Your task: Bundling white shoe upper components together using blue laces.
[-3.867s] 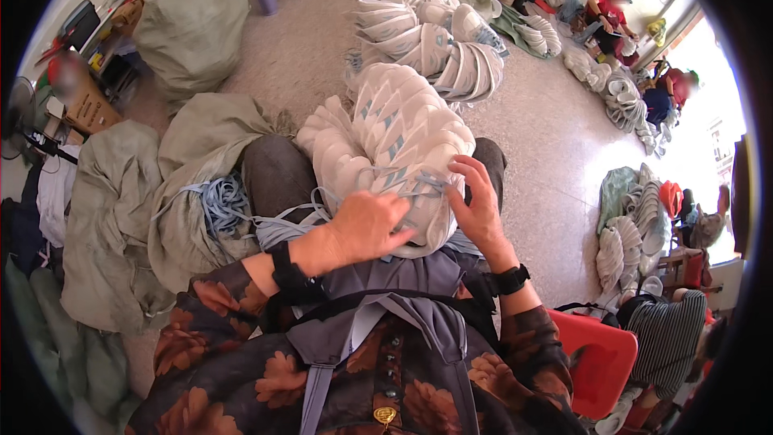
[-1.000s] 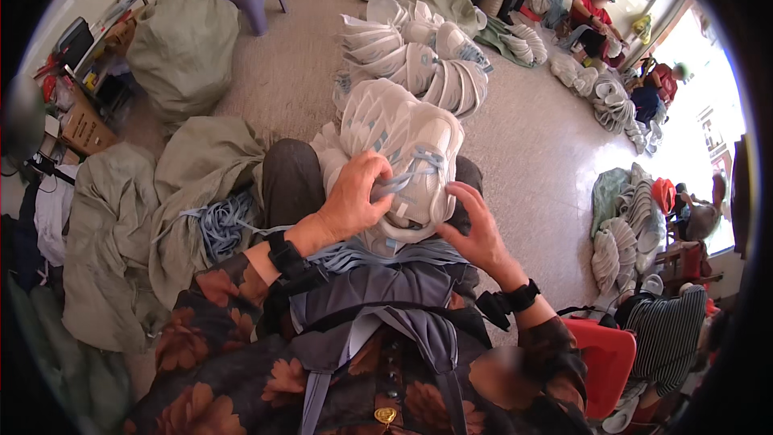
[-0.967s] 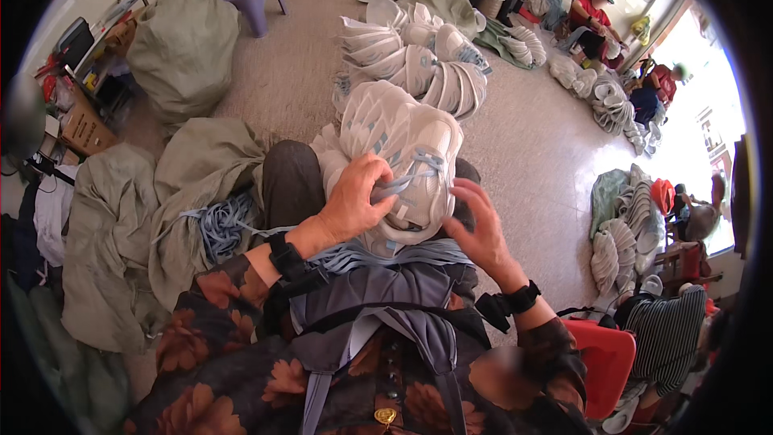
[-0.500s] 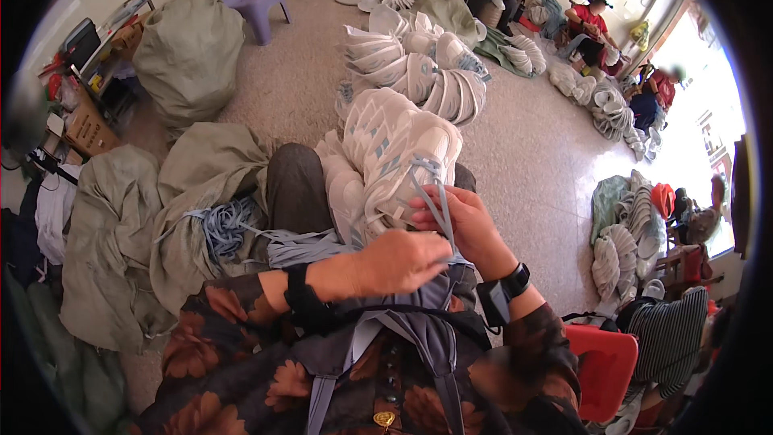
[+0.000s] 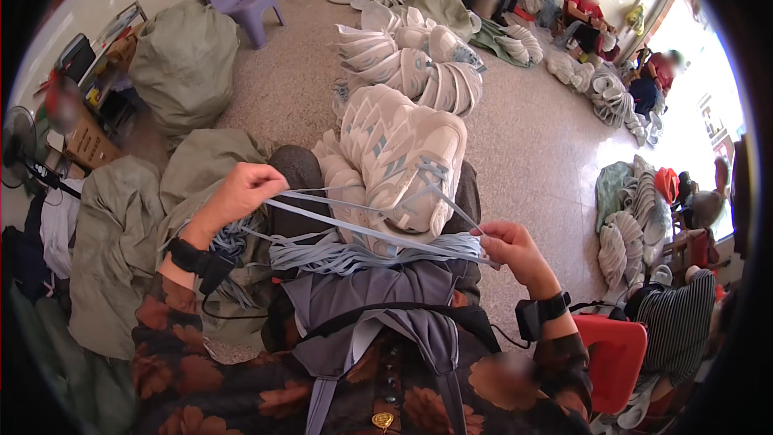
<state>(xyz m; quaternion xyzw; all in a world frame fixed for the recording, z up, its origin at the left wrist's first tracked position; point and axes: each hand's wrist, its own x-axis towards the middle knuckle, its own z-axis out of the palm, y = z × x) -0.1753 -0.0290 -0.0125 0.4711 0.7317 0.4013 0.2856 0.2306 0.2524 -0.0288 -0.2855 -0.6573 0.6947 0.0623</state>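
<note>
A stack of white shoe uppers (image 5: pixel 374 125) with grey-blue trim rests on my lap. On the nearest upper (image 5: pixel 439 141), a light blue shoelace (image 5: pixel 455 205) runs through the eyelets. My left hand (image 5: pixel 251 192), out to the left by my knee, pinches lace strands stretched taut across the front of the stack. To the right of the upper, my right hand (image 5: pixel 517 250) is closed in a pinch on lace too. Just below the stack, a bundle of loose blue laces (image 5: pixel 342 254) lies over my lap on the grey apron (image 5: pixel 378 290).
Grey-green cloth sacks (image 5: pixel 117 250) lie at my left. More piled uppers (image 5: pixel 411 64) sit on the floor ahead. A purple chair (image 5: pixel 241 0) stands far left, a red stool (image 5: pixel 612 358) at right. Several people work along the far and right sides.
My hands have moved apart from close together before the upper: the left one far to the left, the right one slightly right. The lace strands are now drawn taut between them.
</note>
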